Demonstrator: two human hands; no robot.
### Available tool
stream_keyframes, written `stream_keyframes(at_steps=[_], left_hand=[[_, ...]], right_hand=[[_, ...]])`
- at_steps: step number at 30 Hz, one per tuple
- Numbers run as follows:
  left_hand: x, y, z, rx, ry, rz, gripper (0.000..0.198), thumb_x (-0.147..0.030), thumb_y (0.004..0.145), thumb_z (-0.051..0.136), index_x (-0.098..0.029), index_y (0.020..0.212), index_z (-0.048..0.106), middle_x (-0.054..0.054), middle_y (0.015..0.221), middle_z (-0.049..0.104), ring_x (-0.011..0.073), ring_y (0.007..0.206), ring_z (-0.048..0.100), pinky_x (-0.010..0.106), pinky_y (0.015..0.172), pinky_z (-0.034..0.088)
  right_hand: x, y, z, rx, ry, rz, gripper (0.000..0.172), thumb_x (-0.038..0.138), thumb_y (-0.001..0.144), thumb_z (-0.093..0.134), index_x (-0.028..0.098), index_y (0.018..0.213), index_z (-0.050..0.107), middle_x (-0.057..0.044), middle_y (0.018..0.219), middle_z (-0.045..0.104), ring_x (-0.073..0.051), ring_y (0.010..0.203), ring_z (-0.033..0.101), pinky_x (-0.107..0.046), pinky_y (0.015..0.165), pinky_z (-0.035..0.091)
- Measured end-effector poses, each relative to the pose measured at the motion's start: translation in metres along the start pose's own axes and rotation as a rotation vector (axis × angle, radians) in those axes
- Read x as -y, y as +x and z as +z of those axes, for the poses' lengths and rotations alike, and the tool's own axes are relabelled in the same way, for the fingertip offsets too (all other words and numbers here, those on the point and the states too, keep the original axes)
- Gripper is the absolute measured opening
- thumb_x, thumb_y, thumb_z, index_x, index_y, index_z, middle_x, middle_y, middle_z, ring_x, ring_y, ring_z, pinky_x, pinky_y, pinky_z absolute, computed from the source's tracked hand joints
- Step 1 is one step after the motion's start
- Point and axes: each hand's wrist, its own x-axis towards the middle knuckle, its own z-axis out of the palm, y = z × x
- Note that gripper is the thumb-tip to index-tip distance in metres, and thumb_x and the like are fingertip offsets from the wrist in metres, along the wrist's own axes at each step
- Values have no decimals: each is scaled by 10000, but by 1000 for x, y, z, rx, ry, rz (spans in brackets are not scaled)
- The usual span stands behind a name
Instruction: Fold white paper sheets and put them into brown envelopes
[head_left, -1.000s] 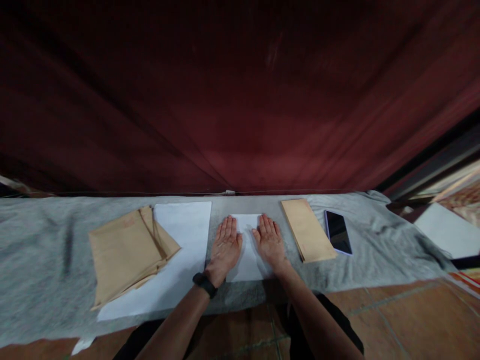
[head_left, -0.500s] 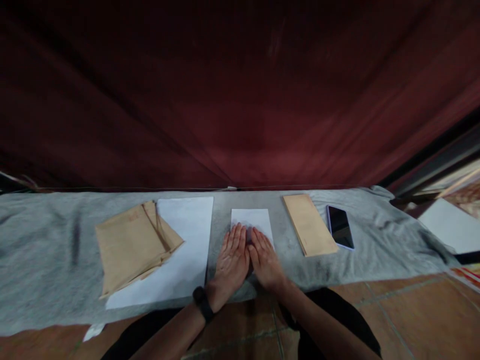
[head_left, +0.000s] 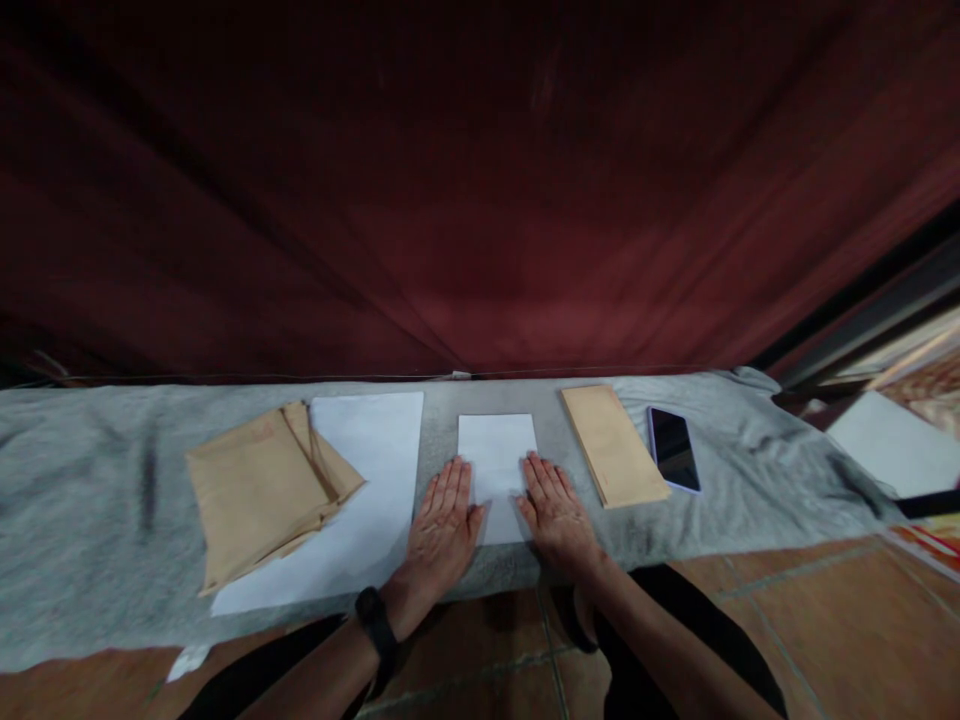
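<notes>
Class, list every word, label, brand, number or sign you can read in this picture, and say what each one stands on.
No text here can be read.
Stack of brown envelopes: a faint reddish mark on the top one, too blurred to read.
Small white paper: blank.
Big white sheet: blank.
Single brown envelope: no print visible.
Phone: screen dark, nothing shown.

Dim room closed off by drapery
The back is filled by a dark red curtain [head_left: 480,200]; a grey cloth [head_left: 75,520] is spread below it, and terracotta floor tiles [head_left: 825,620] are seen nearest.
</notes>
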Motion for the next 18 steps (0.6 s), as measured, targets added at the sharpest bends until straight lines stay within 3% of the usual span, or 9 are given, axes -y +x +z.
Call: stream_keyframes(at_steps=[5, 9, 12, 15, 18], left_hand=[[3, -6, 1, -4, 20, -18, 613, -363, 1007, 362, -54, 1536, 332, 179, 1577, 397, 271, 1481, 355, 459, 1195, 355], [2, -5, 0, -11, 31, -30, 604, -349, 999, 367, -27, 1510, 376, 200, 1562, 414, 301, 1465, 380, 478, 1185, 360], [-3, -1, -7, -35, 23, -6, 601, -311, 982, 382, -54, 1525, 364, 183, 1578, 396, 316, 1485, 337, 521, 1202, 318], [-13, 3, -14, -25, -19, 100, 602, -295, 980, 392, -104, 1547, 331, 151, 1605, 361, 297, 1508, 290, 519, 1214, 299], [-24, 3, -16, -3, -68, 174, 660, -450, 989, 439, -105, 1541, 328, 171, 1605, 356, 307, 1505, 294, 518, 1200, 328]], right_hand=[[-10, -5, 0, -30, -22, 29, 566, 355, 1037, 393, 116, 1548, 361, -150, 1569, 430, -299, 1450, 399, -498, 1188, 333], [-14, -1, -9, -58, -39, 97, 519, 351, 1015, 437, 106, 1471, 476, -178, 1504, 504, -325, 1387, 463, -500, 1144, 385], [-14, 10, -19, -40, 8, 164, 389, 309, 991, 470, 182, 1330, 613, -143, 1319, 643, -292, 1225, 592, -438, 1063, 462], [-11, 22, -24, 12, 70, 268, 299, 279, 975, 484, 215, 1200, 672, -102, 1113, 715, -229, 973, 696, -325, 879, 529], [-10, 32, -21, 48, 77, 385, 272, 270, 950, 514, 214, 1158, 680, -80, 963, 747, -215, 817, 717, -290, 723, 515]])
